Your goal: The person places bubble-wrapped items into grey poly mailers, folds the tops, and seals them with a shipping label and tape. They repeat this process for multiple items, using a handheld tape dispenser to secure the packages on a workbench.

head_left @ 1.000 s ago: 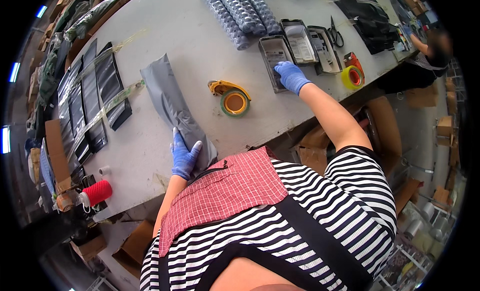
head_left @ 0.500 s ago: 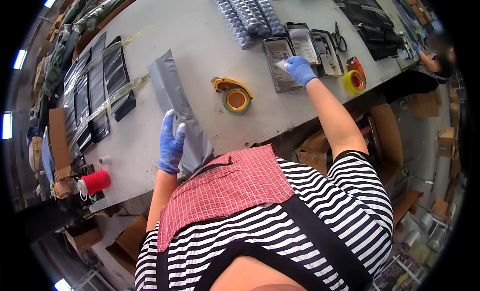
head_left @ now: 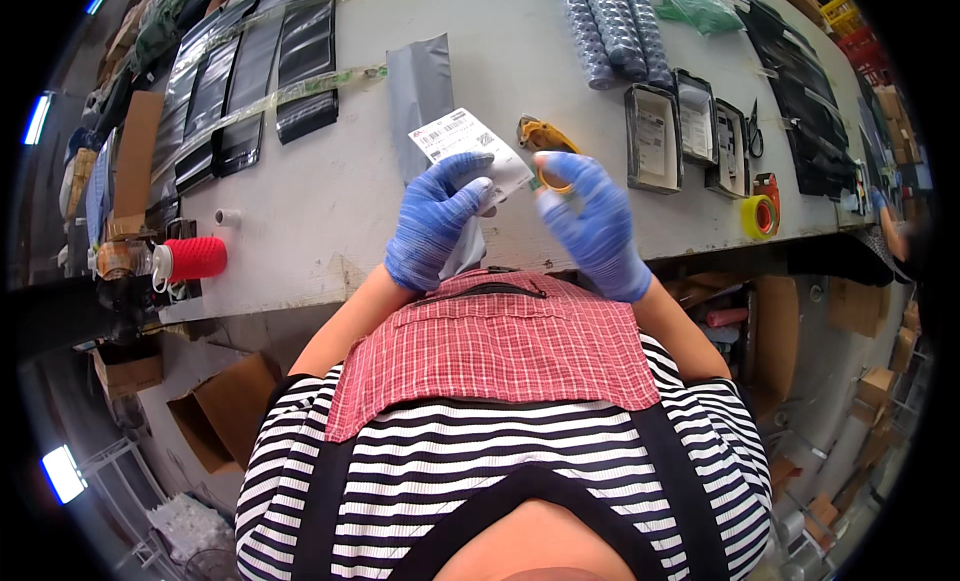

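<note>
Both hands wear blue gloves and are raised together in front of my chest, above the near edge of the grey table (head_left: 320, 211). My left hand (head_left: 432, 221) and my right hand (head_left: 592, 221) pinch a white printed label (head_left: 468, 149) between them, each at one end. Under the label lies a grey plastic mailer bag (head_left: 420, 96) flat on the table. A yellow tape dispenser (head_left: 545, 137) sits just beyond my right fingers, partly hidden by them.
Black pouches (head_left: 250, 76) strung under clear tape lie at far left. Open grey boxes (head_left: 655, 131) and bubble-wrap rolls (head_left: 610, 26) are at far right, with scissors (head_left: 752, 131) and a yellow tape roll (head_left: 758, 216). A red thread spool (head_left: 195, 258) stands at the left edge. Cardboard boxes (head_left: 215, 406) are below.
My right hand came back from the grey boxes with the label. My left hand lifted off the mailer bag and joined it; both now hold the label.
</note>
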The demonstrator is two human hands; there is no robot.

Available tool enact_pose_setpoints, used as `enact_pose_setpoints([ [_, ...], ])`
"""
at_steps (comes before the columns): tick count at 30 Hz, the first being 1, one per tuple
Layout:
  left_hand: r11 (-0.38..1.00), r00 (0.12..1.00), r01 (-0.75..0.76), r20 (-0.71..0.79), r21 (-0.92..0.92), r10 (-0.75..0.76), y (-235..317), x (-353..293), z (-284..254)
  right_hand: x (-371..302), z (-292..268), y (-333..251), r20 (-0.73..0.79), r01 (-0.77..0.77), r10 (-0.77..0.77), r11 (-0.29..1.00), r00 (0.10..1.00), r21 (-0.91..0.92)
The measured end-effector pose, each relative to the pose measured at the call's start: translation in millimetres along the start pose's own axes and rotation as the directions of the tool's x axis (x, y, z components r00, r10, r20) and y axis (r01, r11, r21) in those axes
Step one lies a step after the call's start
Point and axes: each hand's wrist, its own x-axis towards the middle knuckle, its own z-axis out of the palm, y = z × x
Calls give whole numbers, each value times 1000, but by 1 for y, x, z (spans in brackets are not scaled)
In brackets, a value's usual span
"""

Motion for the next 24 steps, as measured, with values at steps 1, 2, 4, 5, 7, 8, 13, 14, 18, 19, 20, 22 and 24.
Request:
enact_pose_setpoints([
  [1, 999, 1000, -30, -7, 10, 30, 4, -2, -2, -3, -1, -3, -32, -231, 248, 935, 968, 270],
  [2, 996, 996, -82, -45, 16, 83, 8, -5, 0, 1, -8, -6, 14, -335, 346, 897, 938, 289],
  [4, 991, 991, -126, -38, 55, 128, 12, -8, -3, 5, -12, -8, 126, -420, 401, 851, 907, 315],
  [5, 986, 988, -148, -30, 74, 151, 13, -8, -4, 7, -13, -9, 180, -462, 425, 826, 887, 324],
  [7, 985, 988, -150, -12, 89, 152, 14, -9, -6, 9, -9, -11, 199, -480, 437, 810, 877, 338],
  [8, 984, 988, -152, -2, 97, 153, 15, -8, -6, 9, -7, -12, 203, -488, 445, 810, 873, 324],
  [13, 986, 991, -134, 26, 100, 132, 23, -12, -6, 10, -3, -12, 216, -502, 455, 811, 864, 301],
  [14, 986, 991, -130, 31, 105, 128, 24, -13, -6, 9, -3, -12, 219, -495, 446, 816, 868, 300],
  [18, 983, 993, -107, 57, 151, 100, 23, -12, -11, 8, -2, -12, 217, -468, 415, 806, 884, 364],
  [19, 959, 990, -139, 30, 247, 136, 17, -7, -13, 8, -1, -14, 203, -468, 422, 805, 884, 364],
  [20, 925, 985, -166, 7, 341, 174, 14, -3, -15, 9, 0, -16, 189, -469, 429, 805, 883, 365],
  [22, 527, 896, -317, 67, 789, 438, 19, -3, -20, 9, 3, -18, 167, -460, 429, 821, 888, 337],
  [24, 302, 765, -530, 292, 793, 574, 18, 5, -29, 8, 7, -19, 150, -442, 415, 852, 897, 281],
])
